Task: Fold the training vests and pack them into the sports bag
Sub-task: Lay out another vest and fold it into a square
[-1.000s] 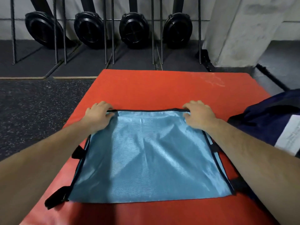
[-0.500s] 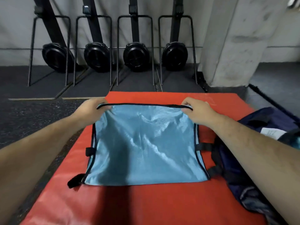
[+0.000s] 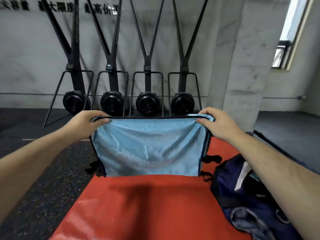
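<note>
Left hand [image 3: 84, 122] and right hand [image 3: 219, 126] pinch the blue vest's [image 3: 149, 148] top corners, hanging crosswise, sports bag [image 3: 242, 193] probably open, nearer the right.

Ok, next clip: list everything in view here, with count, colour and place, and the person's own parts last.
training vest: one, light blue mesh with black trim, held up by its top corners over the far part of the mat
mat: one, red, on the floor in front of the person
sports bag: one, navy, open, at the mat's right edge
exercise machines: four, black, in a row against the far wall
pillar: one, grey concrete, right of the machines
window: one, upper right
left hand: grip on the vest's top left corner
right hand: grip on the vest's top right corner
</note>
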### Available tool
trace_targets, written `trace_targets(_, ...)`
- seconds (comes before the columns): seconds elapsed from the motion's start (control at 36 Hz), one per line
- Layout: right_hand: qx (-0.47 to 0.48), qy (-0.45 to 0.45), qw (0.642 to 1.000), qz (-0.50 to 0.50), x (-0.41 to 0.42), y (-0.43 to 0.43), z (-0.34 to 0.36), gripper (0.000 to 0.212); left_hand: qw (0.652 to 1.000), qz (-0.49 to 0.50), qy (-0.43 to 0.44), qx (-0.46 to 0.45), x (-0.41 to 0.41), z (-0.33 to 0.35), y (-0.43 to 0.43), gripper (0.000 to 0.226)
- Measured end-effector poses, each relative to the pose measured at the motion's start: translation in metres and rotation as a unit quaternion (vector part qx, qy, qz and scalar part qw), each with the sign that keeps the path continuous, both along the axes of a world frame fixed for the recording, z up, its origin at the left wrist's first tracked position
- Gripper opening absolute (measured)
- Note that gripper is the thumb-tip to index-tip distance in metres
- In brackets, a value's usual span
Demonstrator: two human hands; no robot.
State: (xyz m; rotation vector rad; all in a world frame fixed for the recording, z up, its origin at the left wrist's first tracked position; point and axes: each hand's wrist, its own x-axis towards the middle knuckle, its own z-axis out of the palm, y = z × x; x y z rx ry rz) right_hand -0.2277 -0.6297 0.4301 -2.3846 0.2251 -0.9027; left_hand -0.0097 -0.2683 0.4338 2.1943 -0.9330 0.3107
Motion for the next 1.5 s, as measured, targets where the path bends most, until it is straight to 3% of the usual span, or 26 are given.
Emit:
trace_targets(0.08,0.001,-0.015,1.000,0.019,-0.018,0.009,0.018,0.015,1.000,-0.008,-0.008,-0.018,-0.009,0.016,0.012,0.018)
trace_targets(0.19,0.011,0.032,0.999,0.024,-0.031,0.009,0.030,0.014,0.999,-0.029,0.017,-0.041,-0.016,0.028,0.017,0.015)
trace_targets(0.36,0.002,0.137,0.990,-0.033,-0.022,0.004,0.024,0.016,0.993,-0.055,0.105,0.022,-0.004,0.019,0.010,0.011)
trace_targets(0.5,0.008,0.178,0.981,-0.074,0.009,0.002,0.000,0.009,0.990,-0.007,0.130,0.052,0.019,-0.014,-0.003,0.012)
trace_targets(0.58,0.001,0.152,0.984,-0.092,0.025,0.000,0.001,0.012,0.993,0.015,0.111,0.042,0.031,-0.011,-0.015,0.011)
trace_targets(0.81,0.025,-0.033,0.996,-0.081,0.029,-0.004,0.007,0.023,0.997,0.022,-0.059,-0.052,0.024,0.018,-0.027,0.014)
trace_targets(0.89,0.002,-0.041,0.996,-0.073,0.016,0.000,-0.030,0.023,0.994,0.037,-0.100,-0.037,0.004,-0.015,-0.018,0.017)
trace_targets(0.97,0.000,-0.031,0.995,-0.091,-0.002,0.006,-0.109,0.024,0.978,0.088,-0.182,0.054,-0.012,-0.083,-0.008,0.018)
trace_targets(1.08,-0.021,0.050,0.991,-0.121,-0.030,0.026,-0.225,0.028,0.959,0.044,-0.214,0.180,-0.044,-0.197,0.005,0.024)
trace_targets(1.19,-0.091,0.154,0.972,-0.155,-0.058,0.049,-0.285,0.026,0.932,0.000,-0.207,0.298,-0.067,-0.277,0.017,0.042)
trace_targets(1.39,-0.223,0.120,0.956,-0.149,-0.064,0.059,-0.303,0.032,0.931,-0.025,-0.271,0.242,-0.078,-0.298,0.010,0.038)
trace_targets(1.5,-0.251,0.133,0.947,-0.151,-0.065,0.059,-0.304,0.029,0.949,-0.017,-0.222,0.224,-0.079,-0.303,0.009,0.026)
